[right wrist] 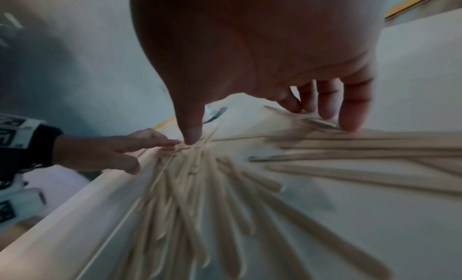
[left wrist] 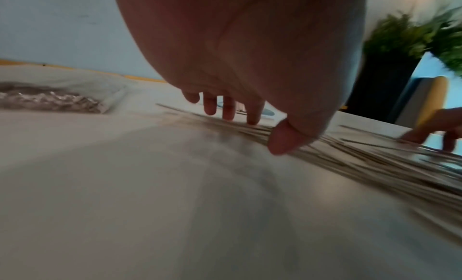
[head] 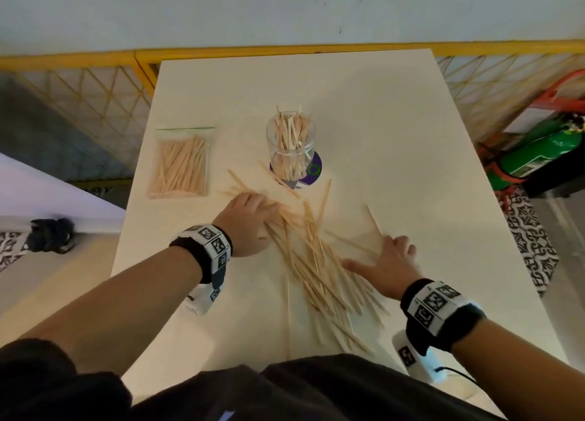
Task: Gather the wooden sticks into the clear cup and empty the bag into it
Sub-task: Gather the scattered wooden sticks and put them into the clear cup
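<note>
I'm raking the loose wooden sticks [head: 311, 262] together: left hand [head: 245, 222] and right hand [head: 387, 267] press flat-fingered on the pile, gripping nothing. Next, bunch and lift them into the far clear cup [head: 290, 148]; the bag [head: 180, 164], far left, stays full.

a home: patterned rug [head: 528, 230], potted plant [left wrist: 397, 37], yellow lattice fence [head: 88, 97].

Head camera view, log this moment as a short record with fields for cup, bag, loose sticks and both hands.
cup: clear cup, upright, partly filled with sticks
bag: bag, flat on the table, left of the cup, full of sticks
loose sticks: loose sticks scattered between the hands
left hand: left hand, fingers on the pile's left edge
right hand: right hand, spread flat on the sticks
</note>
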A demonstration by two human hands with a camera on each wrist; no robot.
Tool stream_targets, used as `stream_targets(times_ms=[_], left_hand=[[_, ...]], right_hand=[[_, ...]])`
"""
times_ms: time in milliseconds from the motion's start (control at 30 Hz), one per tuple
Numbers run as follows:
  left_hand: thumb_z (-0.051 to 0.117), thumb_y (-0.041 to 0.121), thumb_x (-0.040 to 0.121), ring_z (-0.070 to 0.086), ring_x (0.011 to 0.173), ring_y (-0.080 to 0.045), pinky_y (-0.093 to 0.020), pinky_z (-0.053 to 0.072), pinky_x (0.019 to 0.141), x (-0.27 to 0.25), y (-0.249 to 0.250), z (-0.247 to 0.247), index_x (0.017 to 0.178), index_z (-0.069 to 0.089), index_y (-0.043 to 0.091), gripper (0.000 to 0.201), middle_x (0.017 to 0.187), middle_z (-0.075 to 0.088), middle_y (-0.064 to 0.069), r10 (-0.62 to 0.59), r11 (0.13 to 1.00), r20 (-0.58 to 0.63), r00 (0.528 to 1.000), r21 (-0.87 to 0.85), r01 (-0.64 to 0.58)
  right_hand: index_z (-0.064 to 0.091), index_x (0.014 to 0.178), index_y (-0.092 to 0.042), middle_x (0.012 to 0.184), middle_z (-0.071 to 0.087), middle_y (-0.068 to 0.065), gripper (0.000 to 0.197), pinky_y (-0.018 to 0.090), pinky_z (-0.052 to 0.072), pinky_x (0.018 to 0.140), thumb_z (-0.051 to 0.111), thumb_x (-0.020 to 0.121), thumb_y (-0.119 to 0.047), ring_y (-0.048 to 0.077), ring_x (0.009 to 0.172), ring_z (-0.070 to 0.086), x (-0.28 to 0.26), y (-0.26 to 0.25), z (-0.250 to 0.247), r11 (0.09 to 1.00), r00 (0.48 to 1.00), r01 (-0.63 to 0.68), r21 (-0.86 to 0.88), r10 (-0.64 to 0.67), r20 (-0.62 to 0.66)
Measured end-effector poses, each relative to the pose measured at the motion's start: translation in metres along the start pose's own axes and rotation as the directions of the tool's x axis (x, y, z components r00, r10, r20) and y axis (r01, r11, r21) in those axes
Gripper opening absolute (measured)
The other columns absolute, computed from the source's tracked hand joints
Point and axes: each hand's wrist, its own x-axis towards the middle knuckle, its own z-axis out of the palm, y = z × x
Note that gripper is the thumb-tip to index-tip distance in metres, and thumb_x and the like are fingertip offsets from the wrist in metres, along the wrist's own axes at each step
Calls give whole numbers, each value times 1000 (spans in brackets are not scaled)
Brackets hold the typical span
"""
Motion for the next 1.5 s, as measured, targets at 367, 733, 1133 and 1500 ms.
stream_targets(times_ms=[367, 733, 1133, 1500], left_hand=[[60, 11, 89, 50, 102, -31, -39, 44, 94, -49, 42, 31, 122, 60, 5, 33, 117, 51, -16, -68, 917, -138, 988, -398, 8], [55, 0, 89, 57, 99, -29, -35, 44, 86, -24, 64, 26, 109, 68, 2, 23, 108, 58, -14, -60, 850, -165, 985, -525, -36], [50, 10, 91, 44, 115, -21, -32, 36, 100, 3, 37, -1, 133, 54, 19, 43, 134, 50, -3, -159, 864, -309, 938, -503, -20], [47, 12, 96, 48, 103, -29, -43, 44, 87, 27, 37, 5, 110, 63, 4, 22, 113, 57, -13, 90, 964, -230, 969, -225, -142]], right_hand=[[29, 142, -15, 137, 32, 5, 103, 39, 42, 100, 71, 62, -65, 24, 123, 35, -10, -15, 35, 888, 914, 401, -224, -404, 34], [56, 117, -9, 115, 49, 7, 34, 29, 42, 85, 57, 83, -14, 27, 102, 54, 13, -34, 23, 830, 834, 548, -100, -535, 133], [42, 135, -32, 134, 44, -7, 78, 37, 38, 102, 74, 67, -50, 17, 122, 38, 15, 12, -25, 852, 862, 486, -193, -504, -55], [52, 118, -22, 104, 44, -6, 47, 27, 40, 87, 67, 74, -19, 21, 105, 49, 22, 21, 4, 904, 905, 426, -35, -425, 31]])
